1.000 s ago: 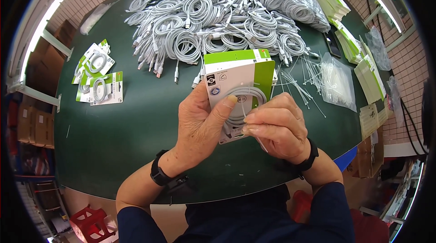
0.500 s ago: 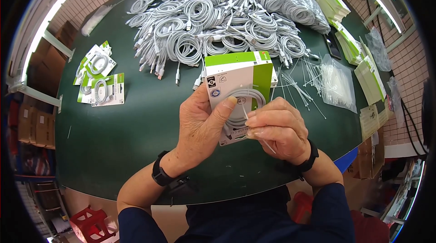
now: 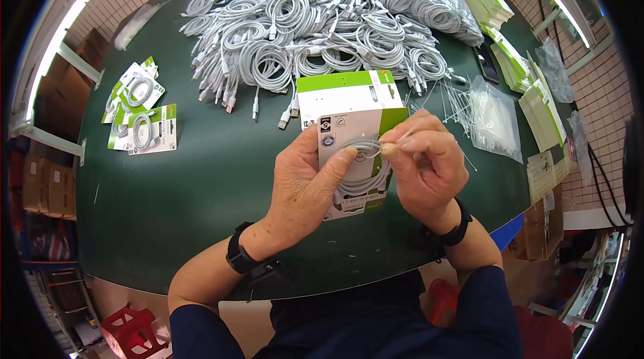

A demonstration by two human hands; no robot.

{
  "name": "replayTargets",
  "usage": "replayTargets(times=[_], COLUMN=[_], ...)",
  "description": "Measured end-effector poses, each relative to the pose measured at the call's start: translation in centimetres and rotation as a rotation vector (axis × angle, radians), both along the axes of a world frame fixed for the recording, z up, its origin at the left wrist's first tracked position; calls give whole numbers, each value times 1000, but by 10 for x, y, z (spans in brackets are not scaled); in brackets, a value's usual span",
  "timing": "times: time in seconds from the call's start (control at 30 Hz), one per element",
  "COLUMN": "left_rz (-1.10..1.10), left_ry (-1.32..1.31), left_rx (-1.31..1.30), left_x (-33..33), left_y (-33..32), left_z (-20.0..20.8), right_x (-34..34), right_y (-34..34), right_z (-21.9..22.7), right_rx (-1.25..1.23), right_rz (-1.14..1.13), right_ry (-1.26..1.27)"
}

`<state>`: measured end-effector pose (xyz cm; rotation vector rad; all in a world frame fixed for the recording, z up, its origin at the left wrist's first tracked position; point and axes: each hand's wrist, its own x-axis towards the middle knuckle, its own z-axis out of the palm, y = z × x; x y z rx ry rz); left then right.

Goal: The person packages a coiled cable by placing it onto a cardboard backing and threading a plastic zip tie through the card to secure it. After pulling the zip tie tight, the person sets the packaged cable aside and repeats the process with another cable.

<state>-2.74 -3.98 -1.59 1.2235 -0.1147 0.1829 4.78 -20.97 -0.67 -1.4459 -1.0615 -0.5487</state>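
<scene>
backing card (image 3: pixel 349 124): white-green, upright, held above table | coiled white cable (image 3: pixel 362 174): on card

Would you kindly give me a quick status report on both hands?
Left hand grips the green-and-white card, thumb on the coiled white cable. Right hand pinches a thin tie at the coil. Nothing in the way.

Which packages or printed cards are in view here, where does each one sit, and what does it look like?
Backing card: held in both hands at centre, white and green, a coiled white cable on it.
Finished cards: small cluster at table's left, white and green, each with a coiled cable.
Flat card stacks: along the table's right edge, pale green and white.
Clear bag: right of the hands, transparent, holding thin white ties.
</scene>
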Motion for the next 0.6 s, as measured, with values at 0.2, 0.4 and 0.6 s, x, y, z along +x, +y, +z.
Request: replayTargets(times=[0.2, 0.4, 0.6], left_rz=[-7, -3, -13], left_ry=[46, 51, 48], left_rx=[18, 47, 25], left_x=[3, 5, 5], left_y=[0, 0, 1], left_z=[-4, -9, -8], right_x=[8, 12, 9], right_y=[-4, 1, -8], right_z=[4, 1, 4], right_rx=[-207, -243, -328], right_rz=[-186, -224, -154], right_ry=[-104, -263, -324])
